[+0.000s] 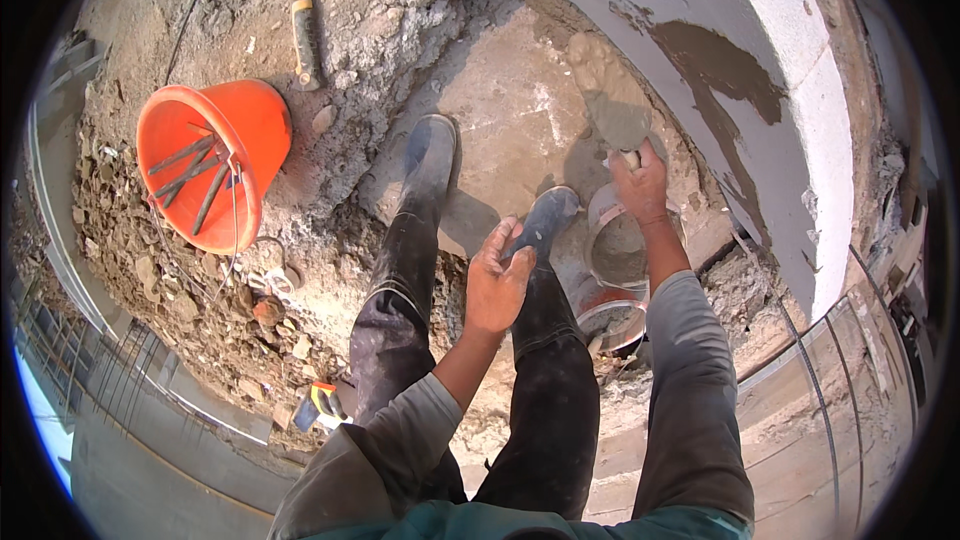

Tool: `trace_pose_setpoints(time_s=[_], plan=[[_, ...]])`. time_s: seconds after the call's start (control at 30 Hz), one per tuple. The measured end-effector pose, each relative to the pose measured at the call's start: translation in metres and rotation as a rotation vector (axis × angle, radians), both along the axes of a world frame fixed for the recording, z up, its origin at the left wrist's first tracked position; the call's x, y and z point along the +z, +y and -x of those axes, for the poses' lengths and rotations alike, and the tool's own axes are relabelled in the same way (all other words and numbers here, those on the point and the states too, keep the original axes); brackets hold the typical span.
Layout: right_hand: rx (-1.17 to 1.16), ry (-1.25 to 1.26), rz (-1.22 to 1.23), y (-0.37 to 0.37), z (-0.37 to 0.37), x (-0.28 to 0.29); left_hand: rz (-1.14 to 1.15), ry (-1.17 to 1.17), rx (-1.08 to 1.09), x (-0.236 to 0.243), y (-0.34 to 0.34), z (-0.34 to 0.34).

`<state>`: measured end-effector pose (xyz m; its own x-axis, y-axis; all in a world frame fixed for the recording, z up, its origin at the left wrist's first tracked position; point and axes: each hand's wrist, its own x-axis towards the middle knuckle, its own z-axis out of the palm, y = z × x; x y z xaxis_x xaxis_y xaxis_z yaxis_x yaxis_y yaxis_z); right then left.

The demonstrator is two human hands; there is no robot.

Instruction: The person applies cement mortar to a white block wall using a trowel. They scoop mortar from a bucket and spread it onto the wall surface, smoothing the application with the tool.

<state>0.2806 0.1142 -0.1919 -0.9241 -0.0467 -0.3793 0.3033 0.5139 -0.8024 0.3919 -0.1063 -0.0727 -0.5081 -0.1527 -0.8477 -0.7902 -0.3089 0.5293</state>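
Note:
My right hand [640, 185] is closed round the handle of a trowel, whose grey blade [618, 118] points away from me over the concrete. Wet mortar [592, 58] lies at the blade's far end, close to the foot of the block wall [800, 130]. Smears of mortar [715, 60] mark the wall's side. In front of my left leg hovers my left hand [495, 285], half curled, thumb apart from the fingers and nothing seen in it. Below my right wrist stand a pale bucket [600, 205] and a reddish bucket [600, 297], both with grey mortar inside.
An orange bucket [265, 130] with several metal rods leans on the rubble at the left. A red-and-black-handled tool [305, 35] lies beyond it. Near my left leg is a small yellow-and-black item [325, 400]. Bent rebar [820, 400] sticks up at the right, and loose stones [180, 290] cover the left.

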Motion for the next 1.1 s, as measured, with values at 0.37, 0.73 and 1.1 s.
trace_pose_setpoints(time_s=[0.37, 0.73, 1.1], plan=[[-0.168, -0.335, 0.217, -0.012, 0.058, 0.042, -0.072, 0.024, 0.226, 0.014, -0.028, 0.03], [-0.052, -0.156, -0.135, -0.069, 0.111, -0.009, -0.086, 0.01, 0.228, 0.013, -0.028, 0.037], [0.171, -0.436, -0.262, -0.084, 0.148, -0.055, -0.087, -0.029, 0.248, 0.005, -0.02, 0.029]])
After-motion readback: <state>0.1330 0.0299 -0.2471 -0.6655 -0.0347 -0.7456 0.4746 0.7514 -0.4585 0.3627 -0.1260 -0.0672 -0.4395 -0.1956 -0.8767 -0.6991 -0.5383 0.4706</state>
